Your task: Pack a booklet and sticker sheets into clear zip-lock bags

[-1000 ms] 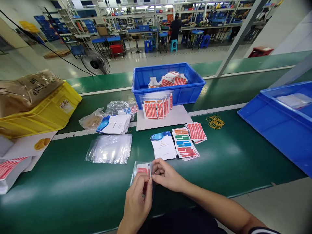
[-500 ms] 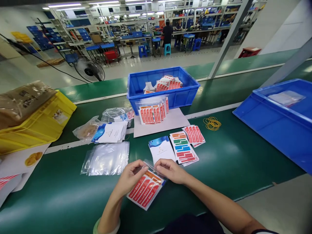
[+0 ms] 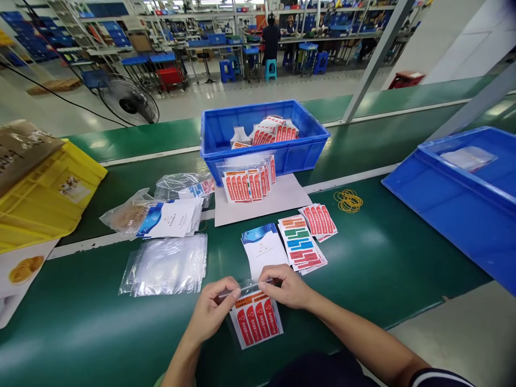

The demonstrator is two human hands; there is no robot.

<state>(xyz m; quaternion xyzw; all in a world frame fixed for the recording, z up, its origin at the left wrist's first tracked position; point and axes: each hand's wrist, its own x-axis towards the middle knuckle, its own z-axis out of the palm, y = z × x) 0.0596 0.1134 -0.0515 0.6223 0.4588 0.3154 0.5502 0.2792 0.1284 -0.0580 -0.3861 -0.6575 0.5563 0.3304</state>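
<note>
At the near edge of the green desk [image 3: 161, 333], the person holds a clear bag [image 3: 258, 317] of red and orange sticker sheets by its top, the left hand [image 3: 217, 303] pinching one end of the strip and the right hand [image 3: 284, 286] the other. Gripped at both corners, the opening seems to be kept straight and taut, while the printed part hangs toward the person, face up, where it can be checked. Just beyond the hands lie a stack of white and blue cards [image 3: 264, 250], a stack of multicoloured sheets [image 3: 300, 242] and, partly beneath these, red sheets [image 3: 319, 220], probably set close together so that each is a short reach away. Flat empty bags [image 3: 169, 266] lie on the left hand's side, likely for the same reason. Farther back, filled bags [image 3: 250, 183] stand nearly upright in a row on a pale board [image 3: 262, 207], against a blue bin [image 3: 264, 156], whose wall appears to prop them up. Yellow rubber bands [image 3: 348, 201] sit in a loose heap to the right, apart from the paper, perhaps so that they don't tangle with it.
</note>
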